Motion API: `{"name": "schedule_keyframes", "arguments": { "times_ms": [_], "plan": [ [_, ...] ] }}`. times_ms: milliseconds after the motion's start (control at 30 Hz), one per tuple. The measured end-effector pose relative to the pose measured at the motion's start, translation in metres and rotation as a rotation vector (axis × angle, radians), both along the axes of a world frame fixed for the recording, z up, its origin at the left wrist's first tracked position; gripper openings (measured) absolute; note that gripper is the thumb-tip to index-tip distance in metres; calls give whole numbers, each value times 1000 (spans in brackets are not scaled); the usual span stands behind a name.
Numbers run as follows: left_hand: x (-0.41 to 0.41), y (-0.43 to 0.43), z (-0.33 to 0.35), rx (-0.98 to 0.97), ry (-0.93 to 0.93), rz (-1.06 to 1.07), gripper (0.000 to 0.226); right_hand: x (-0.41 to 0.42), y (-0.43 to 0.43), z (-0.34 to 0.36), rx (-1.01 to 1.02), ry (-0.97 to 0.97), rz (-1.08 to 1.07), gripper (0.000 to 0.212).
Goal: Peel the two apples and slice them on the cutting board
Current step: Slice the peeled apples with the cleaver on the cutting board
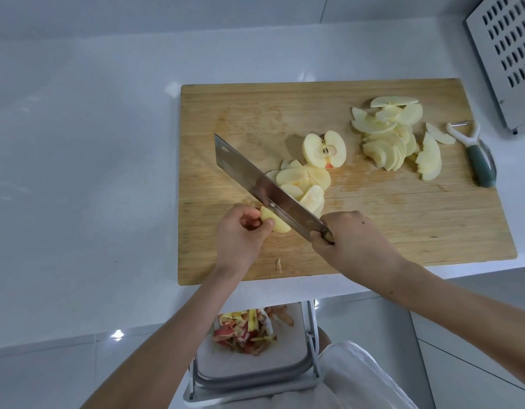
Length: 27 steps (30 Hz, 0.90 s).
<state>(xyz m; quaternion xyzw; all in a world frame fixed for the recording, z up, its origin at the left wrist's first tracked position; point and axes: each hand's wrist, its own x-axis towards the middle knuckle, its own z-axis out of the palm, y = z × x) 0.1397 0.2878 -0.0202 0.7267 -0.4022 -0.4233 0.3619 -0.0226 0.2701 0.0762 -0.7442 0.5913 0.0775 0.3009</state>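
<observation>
- Head view looks down on a white countertop (78,143), glossy and bare at the left, with a pale wall behind it.
- Below the counter edge, a white bin (255,367) holds red and yellow apple peels (243,329).
- A wooden cutting board (402,225) lies on the counter right of centre, its near edge close to the counter's edge. A small peel scrap (279,265) sits on it near the front.
- The left hand (240,231) is curled, pinching a peeled apple wedge (277,224) between thumb and fingertips at the board's near left.
- The cleaver (255,175) runs diagonally from upper left to lower right, its blade against the wedge's right side.
- The right hand (352,237) is wrapped tightly round the cleaver's handle.
- Just beyond the blade lie fanned fresh slices (302,184), pale yellow and thin.
- A peeled apple half (324,149) rests cut face up behind them, with its core, its seeds and a bit of red skin showing.
- Farther right a larger heap of slices (388,137) is spread across the board.
- A white and green peeler (476,154) lies at the board's right edge.
- A perforated metal panel (509,54) stands at the far right corner.
</observation>
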Motion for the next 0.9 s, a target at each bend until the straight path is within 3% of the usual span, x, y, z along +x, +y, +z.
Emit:
{"name": "schedule_keyframes", "arguments": {
  "times_ms": [533, 900],
  "plan": [
    [2, -3, -1, 10, 16, -14, 19, 16, -14, -21, 42, 112, 85, 36],
    [3, -1, 2, 6, 9, -15, 20, 1, -4, -17, -1, -17, -25, 37]
  ]
}}
